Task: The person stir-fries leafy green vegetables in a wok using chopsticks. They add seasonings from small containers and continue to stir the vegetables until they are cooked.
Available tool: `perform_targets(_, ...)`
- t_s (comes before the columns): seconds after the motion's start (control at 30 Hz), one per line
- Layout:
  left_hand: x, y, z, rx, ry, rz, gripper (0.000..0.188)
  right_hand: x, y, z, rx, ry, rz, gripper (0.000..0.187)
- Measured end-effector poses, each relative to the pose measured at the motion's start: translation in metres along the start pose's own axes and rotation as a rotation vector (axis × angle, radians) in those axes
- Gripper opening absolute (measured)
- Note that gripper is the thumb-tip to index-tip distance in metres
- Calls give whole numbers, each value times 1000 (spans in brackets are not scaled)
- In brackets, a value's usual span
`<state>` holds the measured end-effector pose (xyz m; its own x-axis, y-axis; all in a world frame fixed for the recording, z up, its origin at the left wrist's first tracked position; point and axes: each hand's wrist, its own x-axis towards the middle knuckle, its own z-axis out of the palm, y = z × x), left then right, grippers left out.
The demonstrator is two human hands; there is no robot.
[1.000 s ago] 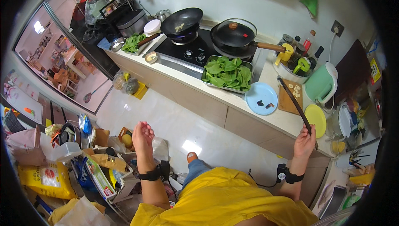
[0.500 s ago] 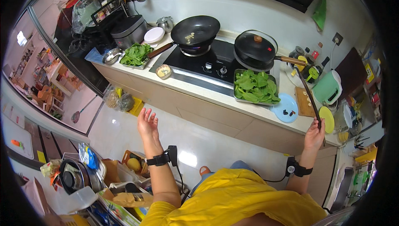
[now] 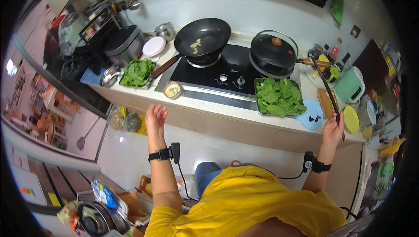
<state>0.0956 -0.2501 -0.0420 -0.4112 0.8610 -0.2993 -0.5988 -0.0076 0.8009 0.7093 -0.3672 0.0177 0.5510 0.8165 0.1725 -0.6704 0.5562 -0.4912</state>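
Observation:
My right hand point(image 3: 334, 128) is closed round a long, slim, dark cooking utensil point(image 3: 328, 84), which slants up and to the left towards the lidded pan's handle. Held out in front of the counter, my left hand point(image 3: 156, 118) has its fingers apart and nothing in it. Beyond it, a black wok point(image 3: 211, 36) with pale chopped pieces in it sits on the left burner, its wooden handle pointing to the lower left. A black pan under a glass lid point(image 3: 266, 54) is on the right. Green leaves point(image 3: 279, 97) fill a metal tray at the counter's front.
More leaves point(image 3: 137, 72) stand left of the hob, near a small bowl point(image 3: 172, 89) of pale yellow food. A blue plate point(image 3: 307, 121) with dark bits, a cutting board point(image 3: 325, 102), a yellow-green lid point(image 3: 351, 119) and a green kettle point(image 3: 349, 86) line the right side.
The view has swung slightly, shifting the counter in the picture. My body has moved a little nearer the counter. The utensil stays in my right hand, and my left hand stays open.

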Motion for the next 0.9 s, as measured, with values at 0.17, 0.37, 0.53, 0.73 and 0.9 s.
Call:
perform_targets(0.17, 125, 9, 12, 16, -72, -139, 60, -37, 8, 32, 33, 24, -118, 17)
perform_targets(0.37, 215, 24, 28, -61, -341, -203, 43, -142, 37, 73, 5, 181, -386, 18)
perform_targets(0.53, 203, 33, 38, 181, -352, 53, 30, -195, 53, 88, -50, 279, -493, 18)
perform_targets(0.73, 182, 87, 68, 351, -301, 353, 29, -196, 48, 79, -49, 241, -484, 17)
perform_targets(0.9, 171, 108, 84, 426, -290, 423, 33, -175, 57, 70, -50, 165, -402, 19)
